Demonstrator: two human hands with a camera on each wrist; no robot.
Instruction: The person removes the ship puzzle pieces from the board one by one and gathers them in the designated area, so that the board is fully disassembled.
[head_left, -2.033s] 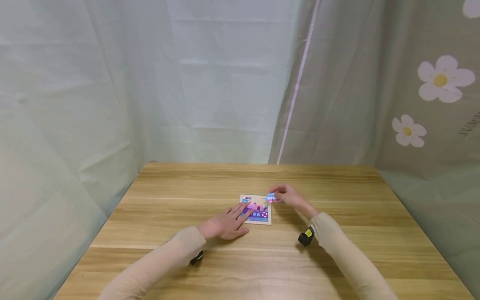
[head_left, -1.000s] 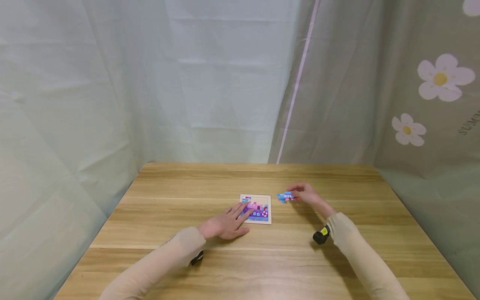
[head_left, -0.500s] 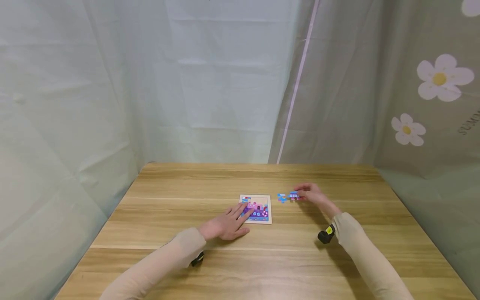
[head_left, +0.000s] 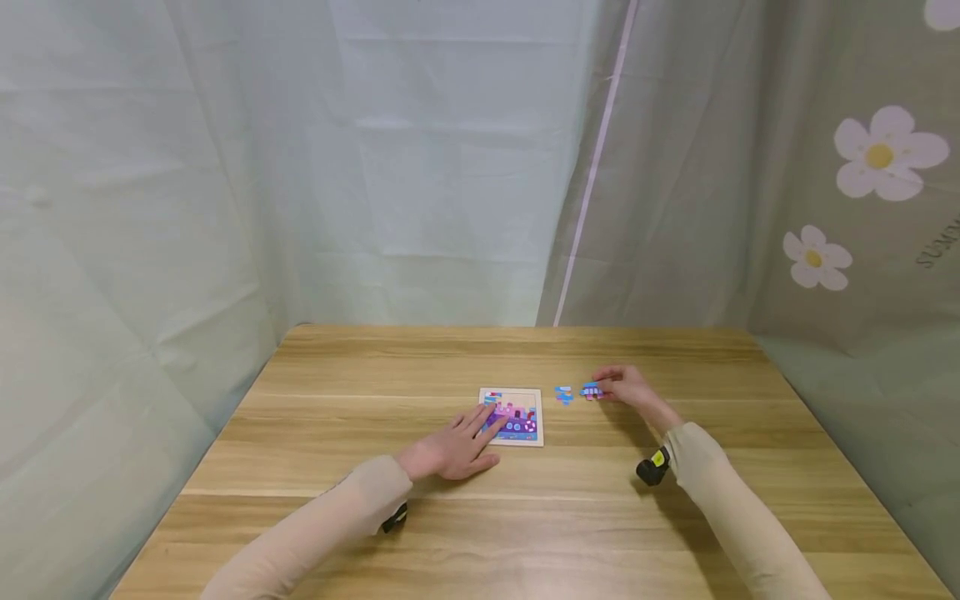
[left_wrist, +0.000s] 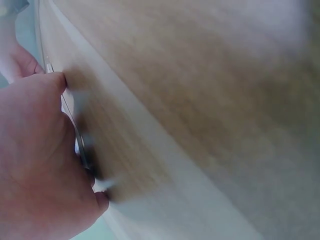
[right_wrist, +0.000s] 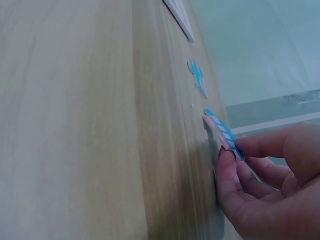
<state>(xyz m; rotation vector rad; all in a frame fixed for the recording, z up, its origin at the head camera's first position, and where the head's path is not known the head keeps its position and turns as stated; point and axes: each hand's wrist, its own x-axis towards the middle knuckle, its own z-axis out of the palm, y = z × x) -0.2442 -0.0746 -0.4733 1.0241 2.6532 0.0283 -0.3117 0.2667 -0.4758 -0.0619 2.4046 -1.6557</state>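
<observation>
With fingers spread, my left hand (head_left: 456,447) rests on the lower left of a square picture puzzle (head_left: 540,425) with a pale frame. The picture is a purple and pink ship; a bare wooden patch shows at its upper right. My right hand (head_left: 628,388) pinches a blue and pink puzzle piece with white windows (head_left: 590,390), right of the puzzle. In the right wrist view, thumb and forefinger hold this piece (right_wrist: 223,132) by one end, tilted close to the tabletop. The left wrist view shows the back of my left hand (left_wrist: 35,160), hiding most of the puzzle.
Blue loose puzzle material (head_left: 564,395) lies flat between the framed puzzle and my right hand; whether it is one piece or more is unclear. The wooden table (head_left: 450,533) extends all around. Pale curtains (head_left: 450,167) hang behind and beside it.
My right hand has moved rightward from the puzzle's upper right corner with the windowed piece. The loose blue material has come into view, now apart from the held piece. My left hand has stayed put.
</observation>
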